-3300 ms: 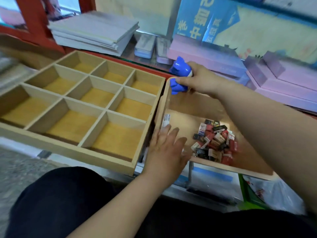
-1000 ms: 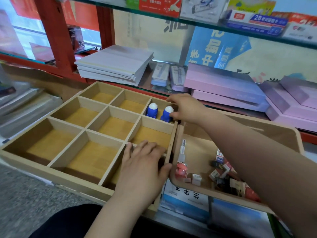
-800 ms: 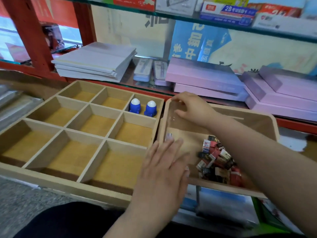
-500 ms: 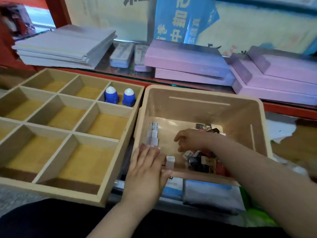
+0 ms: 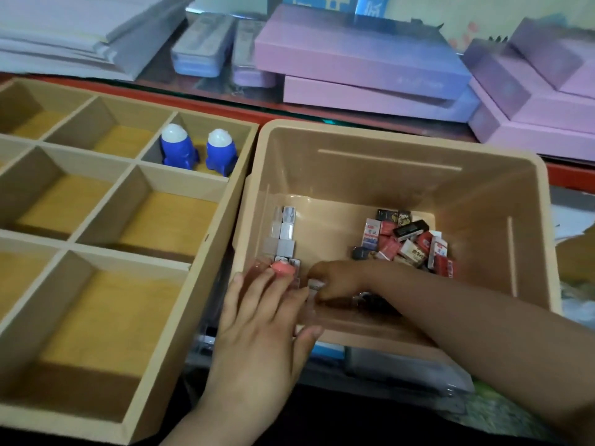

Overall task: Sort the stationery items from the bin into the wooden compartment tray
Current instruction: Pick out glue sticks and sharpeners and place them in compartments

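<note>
The wooden compartment tray (image 5: 222, 226) lies on the left. Two blue rocket-shaped items with white tips (image 5: 196, 149) stand in its far right compartment; the other compartments in view hold nothing. The beige bin (image 5: 399, 146) sits to its right. Along the bin's left wall lies a row of small grey-white blocks (image 5: 285, 235), and a pink item (image 5: 283, 268) lies at the near end. A heap of small red, white and black erasers (image 5: 405, 241) is at the right. My left hand (image 5: 260, 336) rests flat on the bin's near left corner. My right hand (image 5: 338, 281) is down in the bin, fingertips on a small white block (image 5: 314, 284).
Pink and purple flat boxes (image 5: 360, 56) are stacked behind the bin. Grey-blue cases (image 5: 203, 46) and a stack of white boards (image 5: 80, 30) lie on the shelf behind the tray. Packaged goods (image 5: 402, 368) lie under the bin's near edge.
My right hand set the blue items in the tray's far right compartment, then went down into the bin and moved left toward the small blocks. My left hand stays at the bin's near corner.
</note>
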The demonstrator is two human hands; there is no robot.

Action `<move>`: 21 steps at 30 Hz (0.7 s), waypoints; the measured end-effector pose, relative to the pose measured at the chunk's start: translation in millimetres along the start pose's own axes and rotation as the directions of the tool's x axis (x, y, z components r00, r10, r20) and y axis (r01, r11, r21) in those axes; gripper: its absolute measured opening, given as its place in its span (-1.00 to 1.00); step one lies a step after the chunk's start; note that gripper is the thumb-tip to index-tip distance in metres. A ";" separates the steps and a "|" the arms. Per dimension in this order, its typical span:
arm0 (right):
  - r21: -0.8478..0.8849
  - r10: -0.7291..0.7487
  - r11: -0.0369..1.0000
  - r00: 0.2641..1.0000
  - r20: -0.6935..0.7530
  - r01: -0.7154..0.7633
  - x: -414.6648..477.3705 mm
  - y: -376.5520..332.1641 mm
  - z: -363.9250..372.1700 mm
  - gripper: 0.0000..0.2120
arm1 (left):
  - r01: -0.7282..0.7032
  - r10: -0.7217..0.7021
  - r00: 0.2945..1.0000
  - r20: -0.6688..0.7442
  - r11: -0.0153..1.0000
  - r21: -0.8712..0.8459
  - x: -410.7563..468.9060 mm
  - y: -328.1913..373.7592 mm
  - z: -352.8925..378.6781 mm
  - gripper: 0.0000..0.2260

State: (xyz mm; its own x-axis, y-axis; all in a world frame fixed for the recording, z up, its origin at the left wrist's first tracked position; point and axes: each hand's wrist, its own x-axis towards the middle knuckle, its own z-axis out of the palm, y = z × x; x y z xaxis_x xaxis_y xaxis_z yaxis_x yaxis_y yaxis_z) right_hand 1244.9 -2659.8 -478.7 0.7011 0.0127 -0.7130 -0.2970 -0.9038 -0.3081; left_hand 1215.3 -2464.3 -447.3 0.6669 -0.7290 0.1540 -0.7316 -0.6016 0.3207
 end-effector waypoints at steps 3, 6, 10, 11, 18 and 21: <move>0.073 -0.028 0.997 1.000 0.008 0.028 1.4 0.5 -2.4 -0.54 | -0.004 0.004 1.000 -0.006 1.000 -0.017 -0.5 -1.5 1.4 -0.39; 0.159 -0.056 0.986 0.998 0.005 0.055 0.3 -1.8 -2.0 -0.61 | 0.012 -0.012 1.000 -0.007 0.999 -0.031 -0.5 -1.6 1.6 -0.40; 0.188 -0.033 0.981 0.999 -0.033 0.039 -3.1 -4.0 -0.3 -0.67 | 0.011 -0.012 1.000 -0.027 0.999 -0.048 -0.1 0.2 -0.3 -0.47; 0.188 -0.033 0.981 0.999 -0.033 0.038 -3.3 -4.1 0.0 -0.68 | 0.004 -0.005 0.999 -0.034 0.999 -0.052 -0.3 0.5 -0.7 -0.48; 0.319 -0.144 0.930 0.980 -0.139 0.182 0.5 -19.6 9.3 -0.64 | 0.071 -0.074 0.996 -0.048 0.995 -0.064 1.1 -2.9 -2.0 -0.35; 0.270 -0.098 0.956 0.991 -0.087 0.118 -2.4 -19.2 6.8 -0.65 | 0.070 -0.073 0.996 -0.059 0.996 -0.050 0.3 -3.0 0.2 -0.36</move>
State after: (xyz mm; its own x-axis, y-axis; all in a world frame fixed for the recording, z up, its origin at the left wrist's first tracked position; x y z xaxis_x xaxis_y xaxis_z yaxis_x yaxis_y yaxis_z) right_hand 1244.4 -2639.6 -475.3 0.7804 0.0636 -0.6220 -0.3762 -0.7469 -0.5483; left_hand 1217.7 -2462.8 -448.4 0.7257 -0.6627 0.1852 -0.6753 -0.6342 0.3766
